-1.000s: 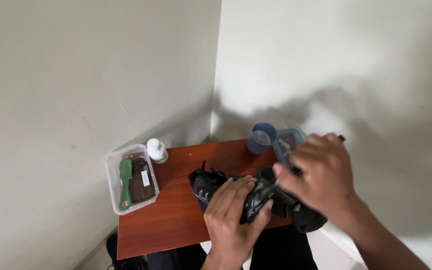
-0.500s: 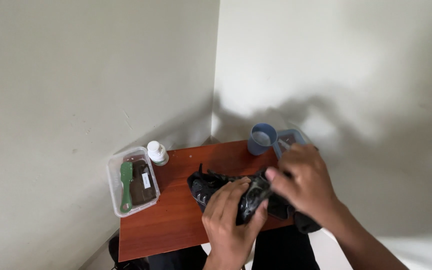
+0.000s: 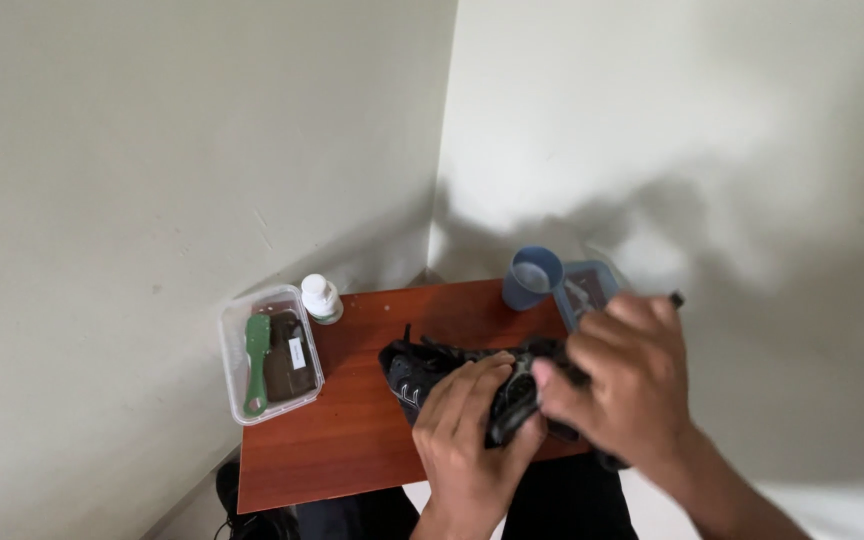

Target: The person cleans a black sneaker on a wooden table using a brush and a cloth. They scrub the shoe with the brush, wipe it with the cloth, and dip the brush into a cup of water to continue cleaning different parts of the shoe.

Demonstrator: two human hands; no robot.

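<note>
Walls: two pale walls [image 3: 202, 150] are seen meeting in a corner behind the worktop.
Worktop: a small reddish-brown wooden worktop [image 3: 352, 440] is set into that corner; every other thing is carried on it or held above it.
Shoe: a black shoe [image 3: 422, 375] with laces is held over the right half of the worktop, its toe pointed left; whether it rests on the wood cannot be told.
Right hand: the right hand [image 3: 627, 385] is laid over the rear of the shoe, its fingers [image 3: 592, 335] curled and closed; a thin dark stick is seen poking out past the knuckles, and what it belongs to is hidden.
Left hand: the left hand [image 3: 467, 435] is wrapped round the middle of the shoe from below, fingers [image 3: 472, 385] bent and closed on it, touching the right hand.
Tub: a clear plastic tub [image 3: 234, 372] is placed at the left edge, well apart from the shoe.
Brush: a green-handled brush [image 3: 255, 365] is lain in the tub beside a dark brown block [image 3: 290, 358].
Cup: a blue cup [image 3: 532, 280] is stood at the far edge, just beside a blue tray [image 3: 592, 283] partly hidden by the right hand.
Bottle: a small white bottle [image 3: 321, 298] is stood upright just beside the tub's far corner.
</note>
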